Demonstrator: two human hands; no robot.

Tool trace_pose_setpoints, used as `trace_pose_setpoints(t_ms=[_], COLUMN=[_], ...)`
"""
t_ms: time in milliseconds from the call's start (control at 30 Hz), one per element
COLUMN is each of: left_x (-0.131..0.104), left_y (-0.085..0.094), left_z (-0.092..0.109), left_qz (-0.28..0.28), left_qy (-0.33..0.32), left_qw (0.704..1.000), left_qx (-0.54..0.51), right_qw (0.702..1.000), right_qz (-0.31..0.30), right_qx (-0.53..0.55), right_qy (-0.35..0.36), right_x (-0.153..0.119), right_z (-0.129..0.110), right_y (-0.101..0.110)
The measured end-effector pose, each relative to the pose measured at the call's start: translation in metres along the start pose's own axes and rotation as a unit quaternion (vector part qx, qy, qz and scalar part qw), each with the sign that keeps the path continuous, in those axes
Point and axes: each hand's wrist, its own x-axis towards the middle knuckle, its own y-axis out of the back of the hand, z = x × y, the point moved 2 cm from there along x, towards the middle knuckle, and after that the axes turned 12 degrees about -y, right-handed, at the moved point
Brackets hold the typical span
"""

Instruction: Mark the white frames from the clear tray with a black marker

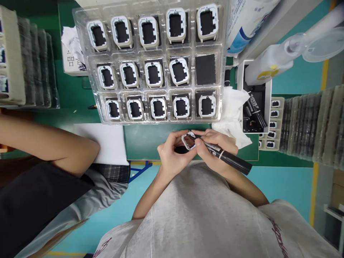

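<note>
Wearing grey shirt (pixel 188 208) behind left hand (pixel 172 154); pinching white frame (pixel 183 138) there, clamping marker (pixel 232 160) in right hand (pixel 216 147); apparently inking, next needing steadiness.

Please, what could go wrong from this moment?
The black marker has its tip at the small white frame, so a slip of the right hand could leave a stray mark. The left hand holds this frame near the edge of the table; a loose grip might let it fall.

Frames (pixel 215 21) in tray (pixel 192 68), beyond hands (pixel 172 156)
</note>
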Motion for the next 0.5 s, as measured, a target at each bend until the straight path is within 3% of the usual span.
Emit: trace_pose_setpoints(t_ms=[233, 500], left_x=[0.005, 0.015], left_y=[0.0, 0.005], left_z=[0.002, -0.003], left_qz=[-0.004, -0.05], left_qy=[-0.013, 0.015], left_qw=[0.999, 0.994], left_qx=[-0.03, -0.097], right_qw=[0.999, 0.996], right_qz=[0.012, -0.025], right_qx=[0.035, 0.074], right_qy=[0.015, 0.049], right_x=[0.0, 0.004], right_z=[0.0, -0.006], right_y=[0.002, 0.007])
